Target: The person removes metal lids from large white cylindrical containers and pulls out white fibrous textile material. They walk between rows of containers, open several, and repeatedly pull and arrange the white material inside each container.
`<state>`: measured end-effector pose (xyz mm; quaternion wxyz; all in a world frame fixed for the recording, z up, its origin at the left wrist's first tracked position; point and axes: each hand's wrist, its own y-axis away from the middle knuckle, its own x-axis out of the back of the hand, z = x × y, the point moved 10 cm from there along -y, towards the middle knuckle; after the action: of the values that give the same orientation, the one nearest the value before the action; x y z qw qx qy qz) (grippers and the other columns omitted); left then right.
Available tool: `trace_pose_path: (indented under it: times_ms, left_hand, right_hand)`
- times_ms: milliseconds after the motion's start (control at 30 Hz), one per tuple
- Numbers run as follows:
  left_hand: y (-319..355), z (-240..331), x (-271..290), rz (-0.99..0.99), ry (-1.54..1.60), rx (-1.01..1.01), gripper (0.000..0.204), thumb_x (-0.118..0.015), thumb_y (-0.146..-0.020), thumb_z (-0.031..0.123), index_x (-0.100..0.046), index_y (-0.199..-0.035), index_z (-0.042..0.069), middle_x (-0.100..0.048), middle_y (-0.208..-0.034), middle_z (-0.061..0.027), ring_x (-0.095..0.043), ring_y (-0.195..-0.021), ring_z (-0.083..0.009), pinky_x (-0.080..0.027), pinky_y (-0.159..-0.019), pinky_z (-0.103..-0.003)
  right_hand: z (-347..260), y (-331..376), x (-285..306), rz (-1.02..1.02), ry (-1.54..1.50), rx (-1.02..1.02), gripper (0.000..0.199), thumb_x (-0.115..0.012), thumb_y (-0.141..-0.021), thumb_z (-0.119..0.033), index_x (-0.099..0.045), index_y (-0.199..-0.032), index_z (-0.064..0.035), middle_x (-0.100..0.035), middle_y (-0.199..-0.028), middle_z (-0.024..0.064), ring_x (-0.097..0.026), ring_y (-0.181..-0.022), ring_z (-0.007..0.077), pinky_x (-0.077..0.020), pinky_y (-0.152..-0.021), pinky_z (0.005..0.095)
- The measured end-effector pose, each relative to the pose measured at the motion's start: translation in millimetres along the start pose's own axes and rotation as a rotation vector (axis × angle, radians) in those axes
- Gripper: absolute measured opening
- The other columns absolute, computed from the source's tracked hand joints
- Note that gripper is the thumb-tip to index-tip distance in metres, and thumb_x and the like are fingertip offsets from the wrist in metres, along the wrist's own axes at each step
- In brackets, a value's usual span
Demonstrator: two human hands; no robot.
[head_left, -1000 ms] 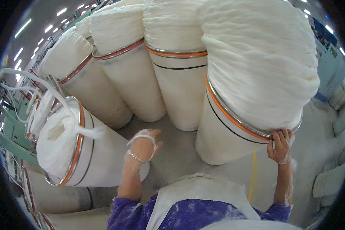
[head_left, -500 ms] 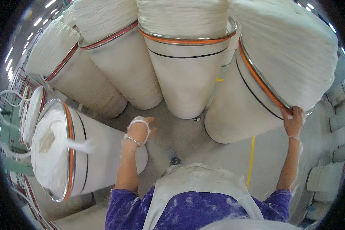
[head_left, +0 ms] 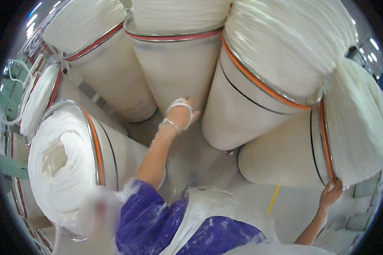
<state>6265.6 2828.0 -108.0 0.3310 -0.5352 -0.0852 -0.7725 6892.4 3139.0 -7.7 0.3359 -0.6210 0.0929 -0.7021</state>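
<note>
At the right, my right hand [head_left: 331, 193] has its fingers over the metal rim of a tall white sliver can [head_left: 281, 163] with an orange band. Thick white fibre sliver [head_left: 357, 127] bulges above that rim. My left hand [head_left: 182, 115] reaches forward in the middle, fingers apart and nothing visible in it. Loose white fibre loops around its knuckles, and a bracelet circles the wrist. Just beyond it stands a white can [head_left: 174, 72] with a red band; whether the hand touches it I cannot tell.
Another orange-banded can [head_left: 238, 110] and a red-banded one [head_left: 110, 85] stand ahead, heaped with sliver. At the left is a can of coiled sliver [head_left: 78, 140] with a hollow centre. A blurred white shape [head_left: 100, 212] lies near my left sleeve. A yellow line [head_left: 273, 199] marks the grey floor.
The view has turned left, so the cans ahead appear farther right. My left hand has stretched farther forward, towards the red-banded can. The right hand stays on its can's rim.
</note>
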Motion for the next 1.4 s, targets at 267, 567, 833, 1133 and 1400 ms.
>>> trace_pose_path:
  times_ms: [267,567,833,1133,1400]
  left_hand:
    - [-81,-39,80,0.462,-0.002,-0.011,0.055,-0.069,-0.077,0.022,-0.048,-0.127,0.012,-0.048,-0.128,-0.023,-0.051,-0.112,-0.0409,-0.042,-0.095,-0.046]
    - [-66,-89,26,0.415,0.273,0.301,0.041,-0.067,-0.078,0.024,-0.06,-0.115,0.007,-0.061,-0.11,-0.0194,-0.058,-0.102,-0.0357,-0.045,-0.089,-0.043]
    - [48,-45,-136,-0.179,0.431,0.315,0.04,-0.064,-0.082,0.025,-0.06,-0.117,0.006,-0.061,-0.113,-0.0186,-0.057,-0.103,-0.0365,-0.044,-0.09,-0.043]
    - [55,-82,-4,0.314,0.44,0.683,0.029,-0.064,-0.08,0.015,-0.064,-0.106,0.004,-0.064,-0.102,-0.0174,-0.062,-0.091,-0.0335,-0.048,-0.083,-0.039]
    - [-128,3,163,0.891,0.307,-0.084,0.013,-0.061,-0.082,0.007,-0.066,-0.093,0.002,-0.066,-0.095,-0.0149,-0.062,-0.085,-0.0266,-0.049,-0.074,-0.035]
  right_hand:
    - [-311,-38,83,0.115,-0.401,0.711,0.04,-0.06,-0.083,-0.01,-0.052,-0.122,-0.0043,-0.048,-0.127,0.0187,-0.045,-0.119,0.0366,-0.0323,-0.101,0.0466]
    - [-546,-62,96,-0.209,-1.007,0.979,0.043,-0.064,-0.079,-0.012,-0.052,-0.119,-0.002,-0.051,-0.119,0.0212,-0.049,-0.11,0.0385,-0.0383,-0.095,0.0445]
    - [-744,-194,108,0.325,-1.014,0.867,0.05,-0.061,-0.083,-0.04,-0.055,-0.113,-0.0006,-0.057,-0.109,0.0192,-0.051,-0.103,0.0377,-0.0348,-0.096,0.047]
    - [-801,-181,97,-0.023,-1.06,0.78,0.054,-0.057,-0.083,-0.051,-0.062,-0.105,-0.0029,-0.058,-0.108,0.0174,-0.05,-0.108,0.0338,-0.0336,-0.097,0.0542]
    - [-609,-151,137,0.195,-1.281,0.916,0.029,-0.066,-0.07,-0.004,-0.065,-0.099,-0.0054,-0.056,-0.113,0.0137,-0.052,-0.103,0.0329,-0.0376,-0.089,0.0455]
